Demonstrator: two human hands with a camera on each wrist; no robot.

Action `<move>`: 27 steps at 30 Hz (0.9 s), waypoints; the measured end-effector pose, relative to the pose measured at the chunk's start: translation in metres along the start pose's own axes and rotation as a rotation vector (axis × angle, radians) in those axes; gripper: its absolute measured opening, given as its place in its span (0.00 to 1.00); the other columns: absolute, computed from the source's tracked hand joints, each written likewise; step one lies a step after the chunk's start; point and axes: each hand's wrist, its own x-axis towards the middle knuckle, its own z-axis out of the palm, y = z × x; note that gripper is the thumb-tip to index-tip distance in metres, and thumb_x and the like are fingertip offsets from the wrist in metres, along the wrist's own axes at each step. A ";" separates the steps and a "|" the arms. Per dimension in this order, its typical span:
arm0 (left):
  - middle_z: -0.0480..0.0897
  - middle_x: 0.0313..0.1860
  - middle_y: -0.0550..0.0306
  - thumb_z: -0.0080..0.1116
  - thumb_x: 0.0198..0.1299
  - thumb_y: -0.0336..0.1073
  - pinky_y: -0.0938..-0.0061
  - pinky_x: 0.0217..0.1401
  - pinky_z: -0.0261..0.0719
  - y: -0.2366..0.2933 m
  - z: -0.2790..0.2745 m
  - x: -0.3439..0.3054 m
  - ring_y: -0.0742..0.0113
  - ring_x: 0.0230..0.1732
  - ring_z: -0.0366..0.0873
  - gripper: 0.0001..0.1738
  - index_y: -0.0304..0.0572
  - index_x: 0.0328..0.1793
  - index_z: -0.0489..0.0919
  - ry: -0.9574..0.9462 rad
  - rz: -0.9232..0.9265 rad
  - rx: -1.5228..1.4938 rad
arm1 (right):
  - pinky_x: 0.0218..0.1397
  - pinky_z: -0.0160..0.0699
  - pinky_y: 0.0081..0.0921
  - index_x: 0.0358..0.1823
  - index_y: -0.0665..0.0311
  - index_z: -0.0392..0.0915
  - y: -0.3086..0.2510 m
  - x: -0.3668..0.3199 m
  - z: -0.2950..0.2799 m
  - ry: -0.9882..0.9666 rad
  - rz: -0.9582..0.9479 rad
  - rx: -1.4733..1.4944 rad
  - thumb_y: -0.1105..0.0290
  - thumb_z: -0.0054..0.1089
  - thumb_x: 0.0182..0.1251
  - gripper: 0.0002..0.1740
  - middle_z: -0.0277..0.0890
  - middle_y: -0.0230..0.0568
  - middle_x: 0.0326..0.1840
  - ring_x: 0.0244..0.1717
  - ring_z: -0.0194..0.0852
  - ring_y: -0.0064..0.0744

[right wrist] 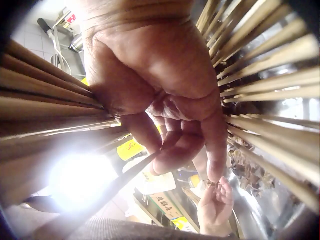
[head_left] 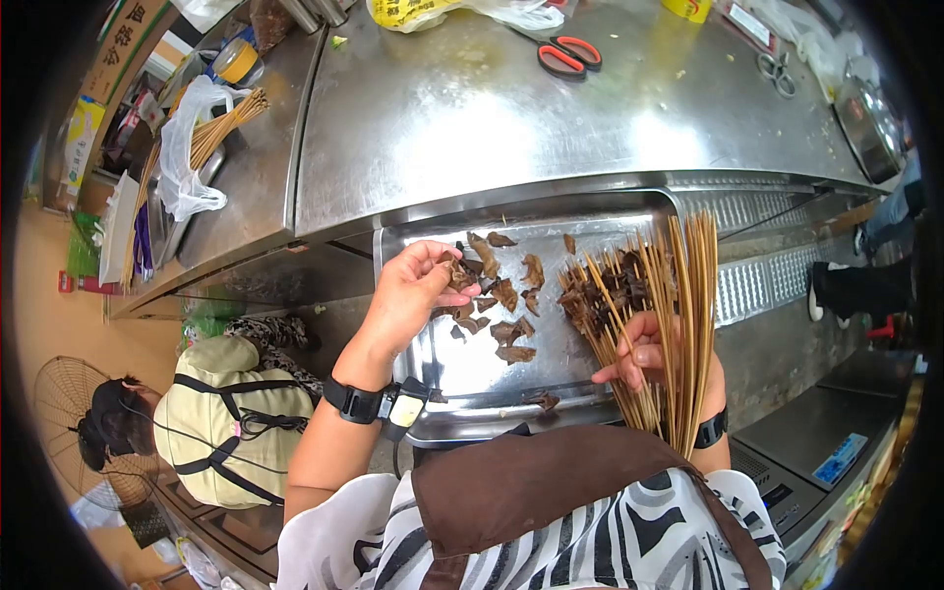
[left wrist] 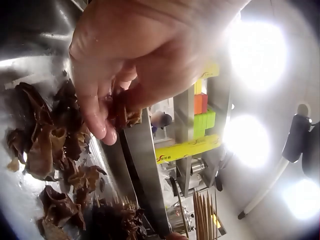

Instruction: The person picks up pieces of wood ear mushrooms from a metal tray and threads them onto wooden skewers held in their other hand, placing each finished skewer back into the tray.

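Skewering, by the look of it, at the pick-up stage: a dark mushroom piece pinched between thumb and fingertips of the left hand, held just above the loose pieces scattered under and just beyond that pinch on the steel tray. Across from the pinch, a fanned bundle of bamboo skewers clamped in the curled right hand, with one stick seemingly nipped apart between the fingertips, and loaded tips pointing toward the left pinch. Next, probably: bringing the piece and a single sharp point together, fingertips kept off the line of the point. Bare tray floor between the two grips, room enough for that meeting. Tray rim close under both wrists and the raised counter edge just beyond the pieces, so little room forward.
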 end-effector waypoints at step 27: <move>0.84 0.38 0.57 0.61 0.64 0.34 0.76 0.37 0.78 0.013 0.003 0.025 0.72 0.32 0.78 0.09 0.34 0.43 0.83 0.101 0.193 0.866 | 0.54 0.82 0.46 0.39 0.73 0.77 -0.001 0.001 -0.003 -0.015 0.011 -0.011 0.74 0.65 0.61 0.10 0.76 0.41 0.23 0.24 0.79 0.31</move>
